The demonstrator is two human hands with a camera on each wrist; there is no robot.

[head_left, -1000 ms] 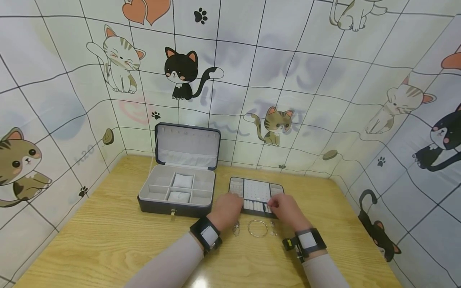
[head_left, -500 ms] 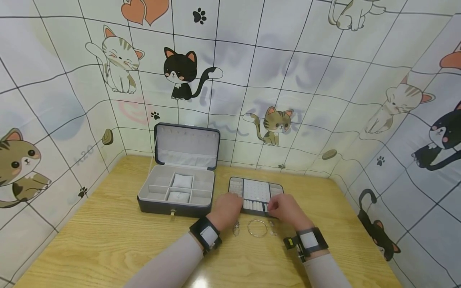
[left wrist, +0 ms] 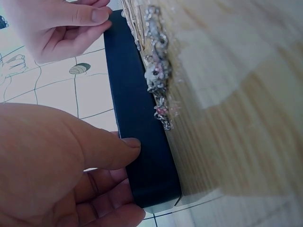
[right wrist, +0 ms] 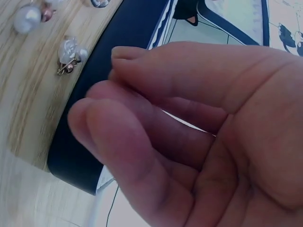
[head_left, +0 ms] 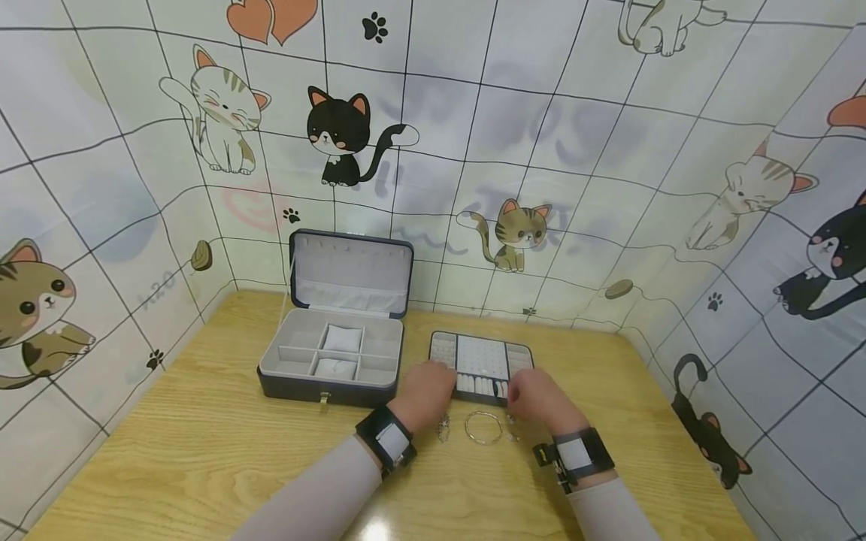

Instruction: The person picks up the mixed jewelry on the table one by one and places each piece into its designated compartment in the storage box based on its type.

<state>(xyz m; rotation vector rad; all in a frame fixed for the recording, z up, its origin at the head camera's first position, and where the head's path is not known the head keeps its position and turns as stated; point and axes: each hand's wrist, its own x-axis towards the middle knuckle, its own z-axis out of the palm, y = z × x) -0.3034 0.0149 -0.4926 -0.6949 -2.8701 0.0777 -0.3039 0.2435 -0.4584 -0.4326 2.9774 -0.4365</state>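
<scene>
A dark jewelry tray with pale compartments lies right of centre on the table. My left hand grips its front left corner; in the left wrist view the thumb presses the dark front wall and the fingers curl behind. By the front right corner is my right hand, fingers loosely bent and thumb near the index finger, with nothing visible in them. A small dark piece stands among the white ring rolls. Before the tray lie a charm bracelet, a gold bangle and earrings.
To the left, an open jewelry box stands with its lid raised against the patterned wall. Two small cushions sit in its compartments. A cat-print sheet encloses the back and sides of the wooden table.
My right hand has drawn slightly right and down, away from the ring rolls at the tray's front right. The left hand stays on the tray's left corner.
</scene>
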